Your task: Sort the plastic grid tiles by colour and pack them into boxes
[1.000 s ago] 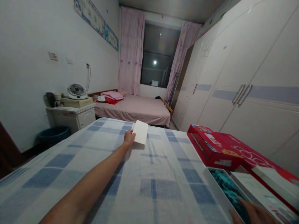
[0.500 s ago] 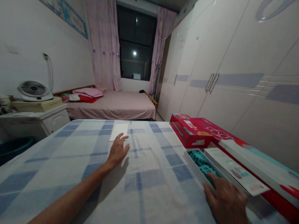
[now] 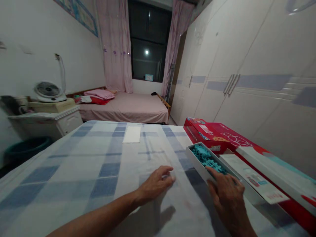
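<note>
My right hand (image 3: 225, 196) grips the near part of a long, narrow white box (image 3: 199, 166), thumb on its left wall and fingers over the top. Teal pieces (image 3: 208, 158) with notched edges, perhaps interlocking blocks, fill the box's far part. A dark shadow beside the box suggests that it is raised off the cloth. My left hand (image 3: 155, 184) hovers over the checked tablecloth, left of the box, with thumb and fingers apart and nothing in it. Farther back, a blank white card (image 3: 132, 134) lies flat on the cloth.
Along the right side lie a red box (image 3: 207, 135), a larger flat red package (image 3: 232, 135) and a white printed leaflet (image 3: 254, 177). Beyond the table (image 3: 81, 154) stand a bed (image 3: 138, 105), a wardrobe (image 3: 222, 49), and a cabinet (image 3: 70, 120) with a fan (image 3: 49, 91).
My left hand has drawn back from the white card and moved right, toward the box. The white box has shifted up and left in my right hand. The view has turned slightly left.
</note>
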Motion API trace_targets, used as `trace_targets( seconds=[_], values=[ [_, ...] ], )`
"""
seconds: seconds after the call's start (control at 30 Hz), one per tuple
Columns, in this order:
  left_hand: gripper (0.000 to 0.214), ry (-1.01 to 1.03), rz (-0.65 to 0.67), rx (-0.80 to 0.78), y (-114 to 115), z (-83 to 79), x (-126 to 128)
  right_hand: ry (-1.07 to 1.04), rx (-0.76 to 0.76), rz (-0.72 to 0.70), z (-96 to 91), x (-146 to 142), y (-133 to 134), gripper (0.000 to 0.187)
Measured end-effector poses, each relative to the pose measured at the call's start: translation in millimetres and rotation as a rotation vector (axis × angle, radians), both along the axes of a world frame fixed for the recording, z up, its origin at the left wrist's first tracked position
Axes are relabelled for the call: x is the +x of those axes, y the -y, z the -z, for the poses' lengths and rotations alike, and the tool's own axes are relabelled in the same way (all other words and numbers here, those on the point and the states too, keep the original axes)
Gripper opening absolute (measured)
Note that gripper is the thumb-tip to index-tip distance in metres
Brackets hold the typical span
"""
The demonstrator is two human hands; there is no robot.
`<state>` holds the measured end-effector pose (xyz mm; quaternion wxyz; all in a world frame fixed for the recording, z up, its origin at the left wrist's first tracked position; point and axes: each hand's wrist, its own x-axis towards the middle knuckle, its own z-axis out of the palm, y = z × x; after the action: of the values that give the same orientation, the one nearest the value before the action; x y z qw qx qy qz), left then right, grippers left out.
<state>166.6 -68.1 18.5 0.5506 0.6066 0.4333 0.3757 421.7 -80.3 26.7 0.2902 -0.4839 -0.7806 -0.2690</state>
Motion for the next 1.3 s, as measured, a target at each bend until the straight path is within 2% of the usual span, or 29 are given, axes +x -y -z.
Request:
trace_targets(
  seconds=[0.07, 0.2, 0.27, 0.33, 0.4, 0.5, 0.6, 0.67, 0.8, 0.93, 1.07, 1.17, 1.3],
  values=[
    [0.065, 0.264, 0.046, -0.127, 7, -6.0, 5, -0.014, 0.003, -0.108, -15.8, -24, 0, 0.036],
    [0.073, 0.732, 0.078, -0.189, 12, -16.1, 4, -0.081, -0.068, -0.32, -36.6, -82, -3, 0.038],
    [0.069, 0.935, -0.001, -0.256, 11, -19.5, -4, -0.124, -0.113, -0.404, -40.3, -114, -5, 0.036],
    [0.061, 1.1, -0.141, -0.34, 10, -20.7, -16, -0.168, -0.155, -0.465, -41.3, -144, -6, 0.035],
    [0.055, 1.204, -0.283, -0.388, 10, -19.6, -32, -0.191, -0.204, -0.506, -42.3, -172, -5, 0.034],
    [0.055, 1.268, -0.393, -0.381, 13, -16.2, -56, -0.198, -0.273, -0.552, -47.5, -200, 0, 0.037],
    [0.052, 1.229, -0.477, -0.314, 17, -13.9, -88, -0.233, -0.287, -0.613, -51.6, -209, 0, 0.046],
    [0.048, 1.152, -0.576, -0.261, 19, -13.0, -116, -0.264, -0.301, -0.617, -46.3, -203, -6, 0.046],
    [0.036, 0.933, -0.799, -0.213, 24, -11.6, -185, -0.335, -0.461, -0.519, -10.4, -179, -35, 0.04],
    [0.026, 0.78, -0.905, -0.213, 34, -16.5, -241, -0.425, -0.678, -0.463, 29.0, -158, -62, 0.035],
    [0.024, 0.561, -1.025, -0.298, 42, -26.7, -268, -0.512, -0.754, -0.431, 39.2, -151, -71, 0.035],
    [0.029, 0.385, -1.065, -0.356, 45, -32.1, -277, -0.563, -0.781, -0.43, 34.3, -151, -68, 0.034],
    [0.041, 0.072, -1.068, -0.348, 51, -38.1, -282, -0.62, -0.804, -0.414, 28.2, -155, -60, 0.034]
  ],
)
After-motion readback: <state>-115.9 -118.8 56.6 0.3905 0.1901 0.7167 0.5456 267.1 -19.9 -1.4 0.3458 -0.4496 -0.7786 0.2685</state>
